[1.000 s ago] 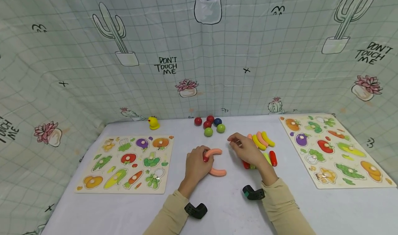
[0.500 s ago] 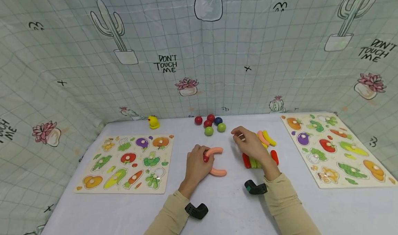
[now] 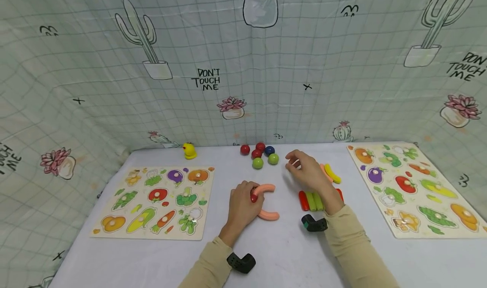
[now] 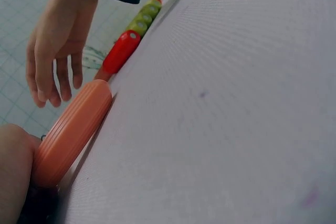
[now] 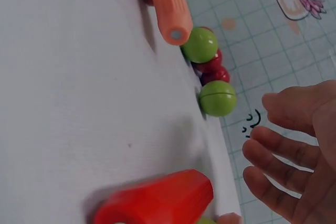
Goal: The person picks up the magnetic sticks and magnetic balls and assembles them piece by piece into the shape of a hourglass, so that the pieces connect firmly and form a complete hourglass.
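My left hand (image 3: 244, 203), in the head view, curls its fingers round the near end of an orange-pink curved toy rod (image 3: 266, 188). A red ball (image 3: 253, 198) shows beside its fingertips. A second orange-pink curved rod (image 3: 269, 215) sticks out below the same hand. The right wrist view shows the held rod (image 5: 170, 17) with a grey dot in its flat end, a left fingertip over its top. My right hand (image 3: 308, 171) hovers with loosely bent fingers and nothing in them, in front of a yellow curved rod (image 3: 332, 173). In the left wrist view its fingers hang apart (image 4: 58, 51).
Red straight rods (image 3: 303, 200) and green ones (image 3: 314, 201) lie below the right hand. Red, green and blue balls (image 3: 269, 151) cluster at the back. A yellow duck (image 3: 189, 151) stands farther left. Vegetable puzzle boards (image 3: 207, 182) (image 3: 380, 212) flank the hands.
My right hand has shifted slightly right and away from me, uncovering the red and green straight rods while covering more of the curved ones. The left hand keeps its hold.
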